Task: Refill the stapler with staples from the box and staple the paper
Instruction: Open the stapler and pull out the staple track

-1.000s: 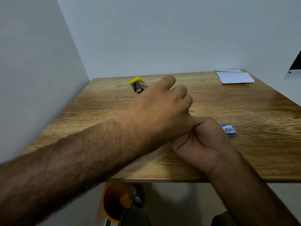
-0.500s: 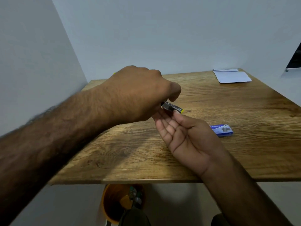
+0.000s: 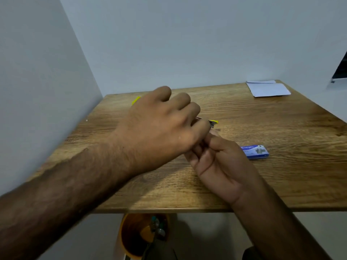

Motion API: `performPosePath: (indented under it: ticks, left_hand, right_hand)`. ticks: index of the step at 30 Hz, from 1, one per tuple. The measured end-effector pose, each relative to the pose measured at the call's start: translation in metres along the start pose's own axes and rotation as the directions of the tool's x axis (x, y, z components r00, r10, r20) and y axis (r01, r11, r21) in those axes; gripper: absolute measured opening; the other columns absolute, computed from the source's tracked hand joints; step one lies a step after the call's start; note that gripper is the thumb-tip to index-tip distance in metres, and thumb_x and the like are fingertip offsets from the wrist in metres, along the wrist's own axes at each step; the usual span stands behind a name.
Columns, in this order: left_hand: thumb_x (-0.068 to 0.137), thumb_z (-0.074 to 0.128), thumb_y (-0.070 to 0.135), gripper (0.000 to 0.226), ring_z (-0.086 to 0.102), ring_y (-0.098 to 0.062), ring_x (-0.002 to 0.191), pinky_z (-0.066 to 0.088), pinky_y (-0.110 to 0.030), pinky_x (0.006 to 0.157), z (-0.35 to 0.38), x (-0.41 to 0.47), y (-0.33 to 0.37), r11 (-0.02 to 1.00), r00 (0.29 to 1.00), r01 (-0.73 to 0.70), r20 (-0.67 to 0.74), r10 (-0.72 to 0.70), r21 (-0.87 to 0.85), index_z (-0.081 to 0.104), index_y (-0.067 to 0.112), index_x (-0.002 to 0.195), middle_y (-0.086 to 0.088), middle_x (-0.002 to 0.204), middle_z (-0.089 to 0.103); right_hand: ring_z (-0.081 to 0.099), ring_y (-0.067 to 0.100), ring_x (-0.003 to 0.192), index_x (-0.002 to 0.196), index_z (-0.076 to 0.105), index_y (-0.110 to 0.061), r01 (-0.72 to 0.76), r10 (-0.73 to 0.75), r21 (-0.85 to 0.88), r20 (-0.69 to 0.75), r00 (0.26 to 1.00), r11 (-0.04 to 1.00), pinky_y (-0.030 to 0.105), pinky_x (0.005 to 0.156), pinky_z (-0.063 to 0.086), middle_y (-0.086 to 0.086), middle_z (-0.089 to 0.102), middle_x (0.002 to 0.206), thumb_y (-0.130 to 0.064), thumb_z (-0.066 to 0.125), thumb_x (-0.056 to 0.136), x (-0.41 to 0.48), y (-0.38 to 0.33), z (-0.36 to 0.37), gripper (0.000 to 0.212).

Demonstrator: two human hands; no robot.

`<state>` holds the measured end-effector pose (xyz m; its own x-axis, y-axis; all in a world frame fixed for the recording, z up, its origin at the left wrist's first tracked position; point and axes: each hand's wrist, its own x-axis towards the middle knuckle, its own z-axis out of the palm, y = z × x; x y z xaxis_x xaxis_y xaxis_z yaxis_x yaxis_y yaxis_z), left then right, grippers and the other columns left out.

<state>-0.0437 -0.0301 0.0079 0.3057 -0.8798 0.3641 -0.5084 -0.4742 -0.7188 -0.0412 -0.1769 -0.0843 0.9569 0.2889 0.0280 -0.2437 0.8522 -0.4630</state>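
My left hand (image 3: 159,128) is closed over the yellow and metal stapler (image 3: 213,122), above the middle of the wooden table (image 3: 291,128). Only the stapler's metal front with a yellow tip pokes out to the right of my fingers, and a yellow sliver shows behind my hand at the far left. My right hand (image 3: 221,162) lies palm up just under it, fingers and thumb curled up against my left fingers below the stapler's tip. Whatever it holds is hidden. The blue staple box (image 3: 255,152) lies flat to the right of my right hand. White paper (image 3: 268,89) lies at the far right corner.
Grey walls close in the table on the left and at the back. Below the table's near edge stands a yellow bin (image 3: 139,235) with some rubbish in it. A dark object shows at the right edge of the view.
My left hand picked the stapler up from the far left of the table and brought it over my right hand. My right palm, open half a second ago, has curled up under the stapler's tip.
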Motion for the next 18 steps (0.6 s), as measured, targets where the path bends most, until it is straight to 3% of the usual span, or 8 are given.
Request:
performPosePath:
  ticks: [6,11,18]
  left_hand:
    - [0.101,0.045,0.010,0.022,0.064,-0.030,0.081,0.043,-0.039,0.065,0.001,-0.001,-0.008,0.999,1.000,0.017,0.008,-0.017,-0.033,0.064,0.016,0.092,-0.004,0.093,0.072]
    - [0.102,0.048,0.010,0.021,0.065,-0.029,0.081,0.044,-0.041,0.063,0.003,-0.004,-0.013,0.998,0.999,0.031,-0.021,-0.033,-0.051,0.068,0.016,0.096,-0.002,0.096,0.073]
    - [0.101,0.051,0.009,0.023,0.067,-0.029,0.080,0.045,-0.039,0.064,0.013,-0.007,-0.009,0.997,0.997,0.008,-0.071,-0.014,-0.073,0.072,0.014,0.095,-0.004,0.098,0.075]
  right_hand:
    - [0.071,0.017,0.109,0.124,0.059,-0.004,0.008,-0.008,0.000,0.050,0.999,1.000,0.033,0.091,0.056,0.013,0.072,0.119,-0.007,0.038,0.104,-0.004,0.002,0.007,0.029]
    - [0.072,0.023,0.107,0.116,0.060,0.002,-0.016,0.015,0.019,0.045,0.999,1.000,0.036,0.089,0.059,0.018,0.073,0.113,-0.006,0.042,0.100,-0.009,-0.008,0.012,0.026]
    - [0.067,0.029,0.117,0.127,0.055,0.010,-0.098,0.098,0.040,-0.003,0.995,0.994,0.042,0.096,0.055,0.024,0.068,0.126,-0.002,0.038,0.097,-0.014,-0.018,0.011,0.036]
